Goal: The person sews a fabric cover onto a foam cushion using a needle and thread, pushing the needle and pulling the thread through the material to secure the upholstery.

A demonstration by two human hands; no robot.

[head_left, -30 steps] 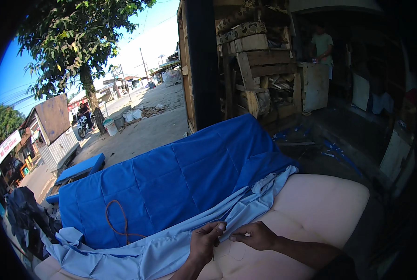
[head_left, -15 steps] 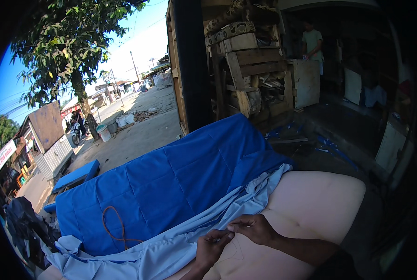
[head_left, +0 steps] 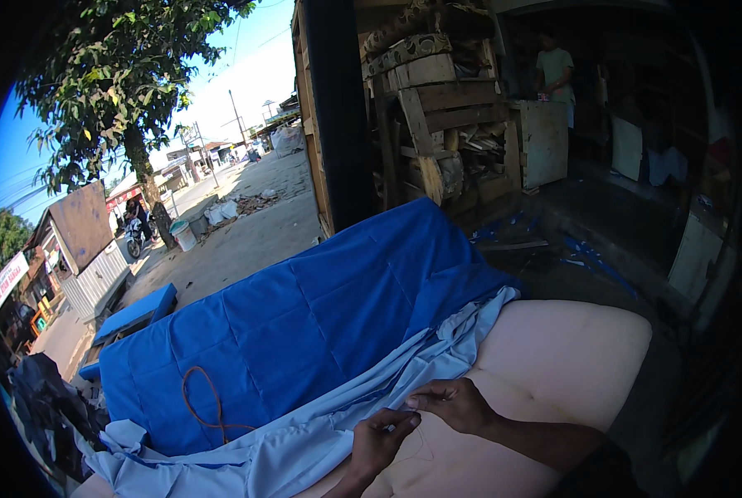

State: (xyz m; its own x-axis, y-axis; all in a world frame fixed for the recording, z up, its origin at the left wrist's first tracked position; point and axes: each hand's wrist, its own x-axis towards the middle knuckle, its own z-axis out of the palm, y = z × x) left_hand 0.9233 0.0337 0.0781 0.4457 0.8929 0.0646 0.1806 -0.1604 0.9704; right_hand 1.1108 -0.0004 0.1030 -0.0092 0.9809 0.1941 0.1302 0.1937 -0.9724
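My left hand (head_left: 377, 440) and my right hand (head_left: 454, 405) meet fingertip to fingertip over a pale foam cushion (head_left: 570, 349). Both are closed in a pinch on a thin thread (head_left: 430, 448), which droops in a loose loop below them. Whether a needle is also between the fingertips is too small to tell. Just beyond the hands lies rumpled light blue cloth (head_left: 304, 432), joined by a large bright blue quilted-looking cover (head_left: 279, 315) with stitched seams. On that cover rests a looped brown cord (head_left: 219, 407).
A smaller blue padded panel (head_left: 138, 314) lies past the cover's left end. Dark crumpled plastic (head_left: 47, 390) is at the left. Wooden frames (head_left: 454, 108) are stacked behind a dark post (head_left: 339, 116). Blue scraps (head_left: 591, 253) litter the floor. Another person (head_left: 556, 70) stands far back.
The two hands stay almost in place, fingertips still together. The thread's loop hangs slightly differently. The whole view has shifted a little.
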